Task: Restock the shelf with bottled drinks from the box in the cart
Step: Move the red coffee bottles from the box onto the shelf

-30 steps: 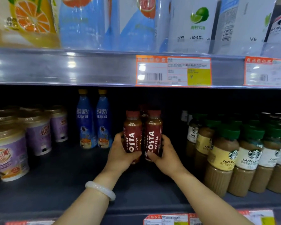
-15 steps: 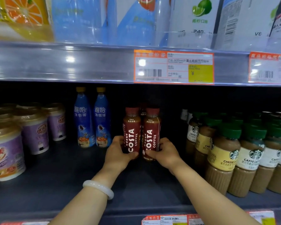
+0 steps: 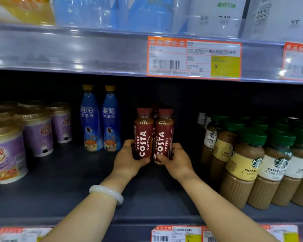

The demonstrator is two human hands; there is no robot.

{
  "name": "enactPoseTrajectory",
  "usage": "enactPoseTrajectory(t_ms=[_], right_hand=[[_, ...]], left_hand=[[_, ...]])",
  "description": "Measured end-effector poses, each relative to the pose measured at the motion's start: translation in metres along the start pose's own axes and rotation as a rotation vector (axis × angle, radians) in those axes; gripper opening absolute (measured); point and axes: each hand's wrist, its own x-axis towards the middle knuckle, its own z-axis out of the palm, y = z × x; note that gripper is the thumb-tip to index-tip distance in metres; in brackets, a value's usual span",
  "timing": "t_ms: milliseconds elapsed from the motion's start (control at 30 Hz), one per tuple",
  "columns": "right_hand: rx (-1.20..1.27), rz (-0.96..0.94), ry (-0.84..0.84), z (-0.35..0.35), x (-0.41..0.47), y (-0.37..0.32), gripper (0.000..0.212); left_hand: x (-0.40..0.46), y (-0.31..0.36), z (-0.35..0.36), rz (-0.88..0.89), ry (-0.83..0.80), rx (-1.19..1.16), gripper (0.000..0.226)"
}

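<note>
Two dark-red plastic Costa coffee bottles (image 3: 153, 137), upright, touching, mid-depth on dark grey metal shelf (image 3: 59, 189), labels facing its front edge; left hand (image 3: 128, 159), right hand (image 3: 177, 161) each clasp one, presumably aligning them.

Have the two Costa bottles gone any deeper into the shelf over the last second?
Yes, slightly. Against the two blue bottles, the Costa bottles now stand closer to their row, pushed back from the shelf's front edge, left hand and right hand gripping them.
</note>
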Motion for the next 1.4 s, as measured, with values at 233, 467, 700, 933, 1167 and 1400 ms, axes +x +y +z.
enactPoseTrajectory(t_ms=[233, 467, 700, 933, 1167, 1400], right_hand=[[-0.052, -0.012, 0.016, 0.000, -0.001, 0.000, 0.052], [-0.079, -0.023, 0.015, -0.001, -0.002, -0.001, 0.053], [-0.085, -0.023, 0.014, 0.000, -0.003, -0.001, 0.053], [-0.097, -0.026, 0.007, -0.003, -0.007, -0.002, 0.060], [-0.372, -0.050, 0.028, -0.020, -0.023, -0.017, 0.069], [-0.710, -0.223, 0.063, -0.036, -0.079, -0.041, 0.059]], left_hand=[[0.001, -0.001, 0.002, -0.013, 0.023, 0.046, 0.075], [0.001, -0.001, 0.002, -0.019, 0.023, 0.072, 0.071], [0.002, -0.002, 0.004, -0.022, 0.018, 0.077, 0.071], [0.005, -0.009, 0.007, -0.033, 0.011, 0.074, 0.076], [0.003, -0.005, 0.001, -0.012, 0.091, 0.149, 0.106], [-0.034, 0.052, -0.012, 0.308, 0.117, 0.570, 0.068]])
